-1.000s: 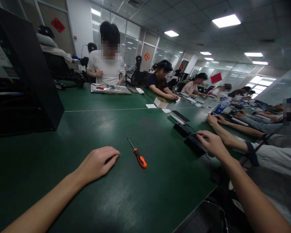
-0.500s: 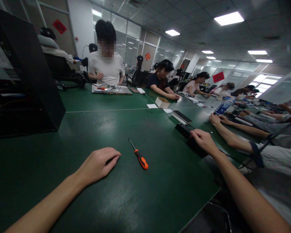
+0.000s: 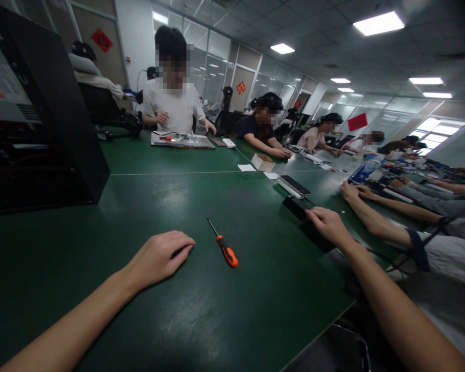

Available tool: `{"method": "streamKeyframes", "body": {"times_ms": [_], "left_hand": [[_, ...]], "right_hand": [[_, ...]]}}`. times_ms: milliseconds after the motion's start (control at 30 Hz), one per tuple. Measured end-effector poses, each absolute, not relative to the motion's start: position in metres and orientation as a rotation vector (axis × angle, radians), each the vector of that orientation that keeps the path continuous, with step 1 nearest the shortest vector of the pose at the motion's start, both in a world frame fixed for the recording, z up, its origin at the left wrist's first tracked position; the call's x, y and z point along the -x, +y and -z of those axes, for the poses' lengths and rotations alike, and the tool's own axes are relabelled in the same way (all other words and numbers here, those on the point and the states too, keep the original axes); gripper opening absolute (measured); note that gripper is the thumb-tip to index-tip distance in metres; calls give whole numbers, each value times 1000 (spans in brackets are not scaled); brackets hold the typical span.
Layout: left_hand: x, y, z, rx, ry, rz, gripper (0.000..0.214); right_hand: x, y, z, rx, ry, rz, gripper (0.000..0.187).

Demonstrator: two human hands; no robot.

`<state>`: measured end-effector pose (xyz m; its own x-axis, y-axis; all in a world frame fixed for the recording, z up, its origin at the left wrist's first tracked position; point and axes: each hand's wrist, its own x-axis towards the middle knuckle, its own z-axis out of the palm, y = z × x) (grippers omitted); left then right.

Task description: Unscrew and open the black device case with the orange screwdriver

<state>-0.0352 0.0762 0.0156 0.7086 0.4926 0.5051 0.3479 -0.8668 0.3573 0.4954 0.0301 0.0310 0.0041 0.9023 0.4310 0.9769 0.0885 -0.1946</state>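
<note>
My left hand [image 3: 166, 257] rests on the green tabletop, fingers curled together and thumb tucked near them, with nothing visible in the grip. Just to its right lies a screwdriver [image 3: 228, 251] with an orange and black handle, its metal shaft pointing away and slightly left. Farther right, my right hand [image 3: 327, 223] is closed at the near end of a black rectangular box [image 3: 294, 206]; its fingertips are partly hidden. A dark cable runs by this box. Behind it lies a phone-like dark slab [image 3: 295, 185] on a white base.
A black computer case [image 3: 72, 113] stands open-sided at the left. A small cardboard box [image 3: 262, 162] and white paper [image 3: 246, 168] lie farther back. Across the table a person stands by a flat panel [image 3: 182, 140]. Another person's forearms [image 3: 375, 214] reach in from the right, near the table edge.
The view has shifted slightly. The person across the table has lowered an arm to the side, toward the tabletop. My hands and the screwdriver stay in place.
</note>
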Motion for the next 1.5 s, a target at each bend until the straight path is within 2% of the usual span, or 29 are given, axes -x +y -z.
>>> {"method": "streamKeyframes", "body": {"times_ms": [433,1033,1267,1500], "left_hand": [[36,78,-15,-2700,677,-879,22],[38,72,-14,-2641,798,-836,31],[39,72,-11,-2623,859,-743,33],[38,70,-17,-2605,812,-743,29]], "right_hand": [[-496,42,-29,1872,-2065,211,61],[-503,44,-23,1887,-1963,195,45],[-513,70,-34,2032,-1910,227,45],[-511,94,-34,2299,-1795,85,23]]}}
